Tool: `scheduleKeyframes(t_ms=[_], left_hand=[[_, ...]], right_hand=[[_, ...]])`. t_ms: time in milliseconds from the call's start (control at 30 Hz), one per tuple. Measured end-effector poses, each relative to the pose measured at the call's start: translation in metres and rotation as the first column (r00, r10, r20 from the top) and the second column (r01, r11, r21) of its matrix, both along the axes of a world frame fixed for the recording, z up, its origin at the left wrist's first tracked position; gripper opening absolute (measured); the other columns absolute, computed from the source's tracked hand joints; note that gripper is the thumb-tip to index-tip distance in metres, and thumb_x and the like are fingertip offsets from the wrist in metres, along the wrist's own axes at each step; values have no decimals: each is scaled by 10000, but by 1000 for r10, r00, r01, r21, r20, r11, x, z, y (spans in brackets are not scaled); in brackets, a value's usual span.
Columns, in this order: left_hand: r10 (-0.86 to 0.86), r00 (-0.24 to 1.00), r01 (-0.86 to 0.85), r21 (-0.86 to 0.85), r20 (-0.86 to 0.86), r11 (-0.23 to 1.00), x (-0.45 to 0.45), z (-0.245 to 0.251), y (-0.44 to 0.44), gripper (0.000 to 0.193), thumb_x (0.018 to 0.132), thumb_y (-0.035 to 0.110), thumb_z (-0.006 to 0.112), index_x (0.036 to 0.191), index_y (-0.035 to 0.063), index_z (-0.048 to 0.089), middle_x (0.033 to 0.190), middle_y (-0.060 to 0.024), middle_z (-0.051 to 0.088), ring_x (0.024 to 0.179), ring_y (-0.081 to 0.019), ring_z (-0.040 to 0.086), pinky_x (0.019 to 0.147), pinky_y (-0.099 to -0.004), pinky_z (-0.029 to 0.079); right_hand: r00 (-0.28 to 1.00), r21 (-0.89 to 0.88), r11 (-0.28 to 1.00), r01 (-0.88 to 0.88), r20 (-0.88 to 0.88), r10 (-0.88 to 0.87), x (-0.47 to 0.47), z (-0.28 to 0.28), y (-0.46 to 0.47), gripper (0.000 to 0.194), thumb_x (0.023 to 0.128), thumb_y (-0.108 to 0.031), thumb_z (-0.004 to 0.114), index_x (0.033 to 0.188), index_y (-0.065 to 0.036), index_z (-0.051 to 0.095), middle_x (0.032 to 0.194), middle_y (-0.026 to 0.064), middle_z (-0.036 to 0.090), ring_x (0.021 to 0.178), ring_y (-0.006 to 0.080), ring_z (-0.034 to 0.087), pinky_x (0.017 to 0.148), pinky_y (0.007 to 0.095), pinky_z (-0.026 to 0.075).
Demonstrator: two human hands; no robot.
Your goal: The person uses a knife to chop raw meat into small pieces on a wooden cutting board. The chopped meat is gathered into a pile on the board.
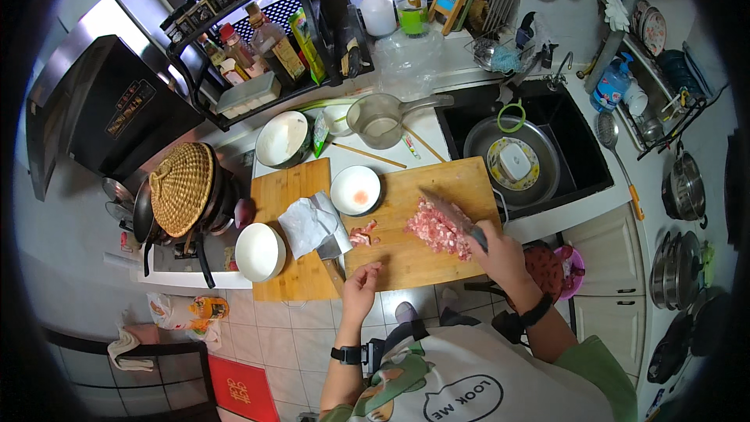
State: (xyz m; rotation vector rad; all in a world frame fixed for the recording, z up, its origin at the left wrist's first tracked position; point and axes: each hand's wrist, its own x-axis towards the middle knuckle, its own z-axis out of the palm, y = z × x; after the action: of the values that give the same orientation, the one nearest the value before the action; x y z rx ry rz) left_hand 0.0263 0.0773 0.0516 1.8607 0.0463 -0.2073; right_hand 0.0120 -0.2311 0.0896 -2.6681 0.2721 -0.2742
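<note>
My right hand (pixel 498 252) grips the dark handle of a kitchen knife (pixel 448 208). The knife's blade lies along a heap of chopped pink meat (pixel 430 231) on the right wooden cutting board (pixel 404 264). Near that board's front edge is my left hand (pixel 361 293), loosely bent and with nothing visible in it. A few meat scraps (pixel 364 234) lie ahead of it. A cleaver (pixel 333 272) rests at the left cutting board (pixel 275 193), its blade partly under crumpled white paper (pixel 310 225). Between the boards stands a white bowl (pixel 355 190) with a pinkish stain inside.
An empty white bowl (pixel 261 252) stands on the left board. A woven lid (pixel 183 190) covers a pot on the stove. Behind the boards are a saucepan (pixel 375 120), a floury bowl (pixel 283 139) and chopsticks (pixel 369 155). The black sink (pixel 577 135) holds a metal basin (pixel 548 146).
</note>
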Motion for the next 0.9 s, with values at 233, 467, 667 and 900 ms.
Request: scheduleKeyframes(t_ms=[233,467,667,900], left_hand=[[15,1000,-12,-127,17,992,-23,19,13,224,1016,154,534,1062,-23,663,1007,-49,704,952,-116,617,894,-256,463],[117,993,-120,-155,-34,980,-25,19,35,210,1011,144,542,1083,-13,661,991,-45,705,922,-102,613,845,-231,462],[126,990,-137,-173,-70,975,-36,22,41,201,1007,125,543,1087,-18,659,986,-56,711,927,-109,623,873,-247,475],[146,986,-156,-149,-77,976,-40,27,47,201,1012,110,525,1096,-20,653,985,-64,708,955,-122,634,899,-253,473]], right_hand=[[997,-137,990,-35,-70,25,6,-1,-1,419,910,-432,601,1172,-112,537,682,178,664,611,379,660,533,500,509],[991,-103,993,-53,-131,39,13,-2,3,413,911,-424,597,1118,-70,549,676,193,661,601,377,658,538,484,523],[975,-51,997,-50,-221,38,13,0,14,416,909,-416,603,1115,-60,546,715,223,658,658,425,647,587,529,508],[998,39,999,-34,-45,36,8,-4,21,403,916,-416,599,1111,-68,538,700,200,669,640,398,663,559,500,519]])
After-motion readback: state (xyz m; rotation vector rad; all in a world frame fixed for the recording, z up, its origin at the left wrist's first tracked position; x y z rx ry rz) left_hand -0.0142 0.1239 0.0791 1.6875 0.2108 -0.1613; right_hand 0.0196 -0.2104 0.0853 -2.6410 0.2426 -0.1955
